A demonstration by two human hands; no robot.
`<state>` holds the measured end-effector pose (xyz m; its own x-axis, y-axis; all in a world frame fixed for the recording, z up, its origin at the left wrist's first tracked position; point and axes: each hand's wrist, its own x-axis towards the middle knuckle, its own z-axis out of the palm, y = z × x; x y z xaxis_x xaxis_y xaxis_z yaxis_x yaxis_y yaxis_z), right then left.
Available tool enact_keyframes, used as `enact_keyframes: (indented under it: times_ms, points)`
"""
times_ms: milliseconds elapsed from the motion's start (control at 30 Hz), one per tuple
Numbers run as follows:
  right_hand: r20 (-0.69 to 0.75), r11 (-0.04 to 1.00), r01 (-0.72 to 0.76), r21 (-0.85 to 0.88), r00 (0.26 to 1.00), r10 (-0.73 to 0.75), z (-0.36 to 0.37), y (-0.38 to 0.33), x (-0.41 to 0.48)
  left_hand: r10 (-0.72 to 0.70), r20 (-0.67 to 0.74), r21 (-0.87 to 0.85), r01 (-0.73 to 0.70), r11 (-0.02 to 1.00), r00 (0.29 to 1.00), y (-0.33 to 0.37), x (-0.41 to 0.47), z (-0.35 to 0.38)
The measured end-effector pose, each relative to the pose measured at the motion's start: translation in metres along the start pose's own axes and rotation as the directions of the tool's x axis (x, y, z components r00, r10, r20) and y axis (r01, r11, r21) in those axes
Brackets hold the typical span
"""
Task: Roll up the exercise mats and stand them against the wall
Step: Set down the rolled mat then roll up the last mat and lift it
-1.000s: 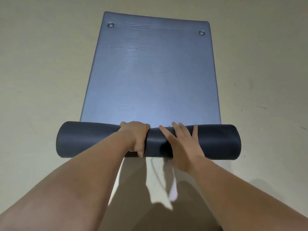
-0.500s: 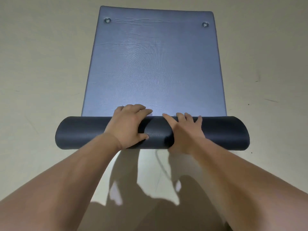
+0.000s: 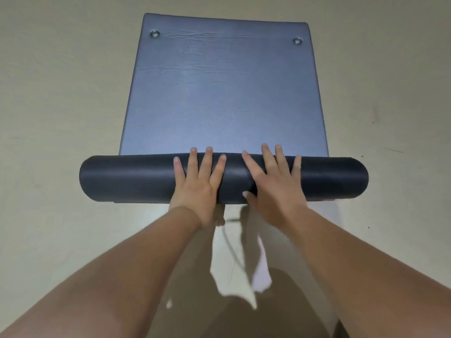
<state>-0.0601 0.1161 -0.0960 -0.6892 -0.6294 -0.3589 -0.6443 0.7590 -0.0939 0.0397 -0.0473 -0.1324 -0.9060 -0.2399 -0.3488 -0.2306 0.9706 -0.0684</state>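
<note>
A grey-blue exercise mat (image 3: 224,93) lies flat on the floor ahead of me, with a metal eyelet in each far corner. Its near end is wound into a dark roll (image 3: 127,178) lying crosswise. My left hand (image 3: 199,185) presses flat on top of the roll, fingers straight and spread over its far side. My right hand (image 3: 273,184) lies beside it on the roll, fingers also straight, thumb down the near side. Both hands sit near the roll's middle.
Bare beige floor (image 3: 61,106) surrounds the mat on all sides. My shadow falls on the floor below the roll, between my forearms. No wall is in view.
The roll has moved forward over the flat part, which is now shorter. My left hand went from curled round the roll to flat on top; the right hand's fingers stretched out further.
</note>
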Motion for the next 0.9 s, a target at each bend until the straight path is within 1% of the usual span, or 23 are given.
enact_keyframes:
  times_ms: [33,133,200,267,333,400,467,533,633,733,833,900]
  points:
    - [-0.008,1.0,-0.001,-0.021,1.0,0.001,0.005,-0.003,-0.004,0.017,0.01,-0.016,-0.016,1.0,1.0,-0.004,0.012,-0.007]
    - [0.077,0.993,-0.031,-0.11,0.996,0.04,0.013,-0.006,0.009,0.045,0.036,-0.047,-0.044,0.998,0.998,-0.015,0.039,-0.024]
    - [0.11,0.986,-0.048,-0.163,0.992,0.066,0.01,-0.004,0.032,0.022,0.009,-0.016,-0.022,1.0,1.0,-0.014,0.041,-0.027]
    - [0.102,0.977,-0.059,-0.205,0.991,0.082,0.005,0.0,0.054,-0.024,-0.028,0.007,0.025,1.0,0.999,-0.007,0.034,-0.021]
    - [0.082,0.975,-0.06,-0.213,0.993,0.079,0.003,0.003,0.071,-0.073,-0.013,-0.02,0.073,0.997,0.997,-0.002,0.027,-0.018]
    - [0.071,0.977,-0.051,-0.208,0.995,0.067,0.001,0.007,0.082,-0.093,0.003,-0.024,0.093,0.995,0.996,-0.003,0.032,-0.019]
    - [0.096,0.983,-0.032,-0.182,0.994,0.05,-0.006,0.011,0.092,-0.088,-0.032,0.016,0.089,0.996,0.996,-0.008,0.044,-0.022]
    - [0.113,0.986,0.005,-0.168,0.993,0.015,-0.014,0.014,0.098,-0.083,-0.027,0.052,0.084,0.995,0.996,-0.012,0.055,-0.028]
    - [0.155,0.989,0.047,-0.142,0.988,-0.025,-0.02,0.015,0.098,-0.069,0.025,0.063,0.067,0.996,0.997,-0.015,0.055,-0.034]
    - [0.297,0.997,0.051,-0.059,0.954,-0.031,-0.024,0.013,0.082,-0.007,0.088,0.037,0.003,0.999,0.996,-0.015,0.041,-0.04]
    - [0.441,1.0,0.024,-0.006,0.897,-0.019,-0.025,0.009,0.048,0.068,0.222,0.013,-0.072,0.997,0.973,-0.011,0.014,-0.044]
    - [0.45,0.999,0.03,0.016,0.893,-0.034,-0.016,0.005,0.017,0.113,0.318,-0.014,-0.114,0.993,0.941,-0.004,-0.004,-0.045]
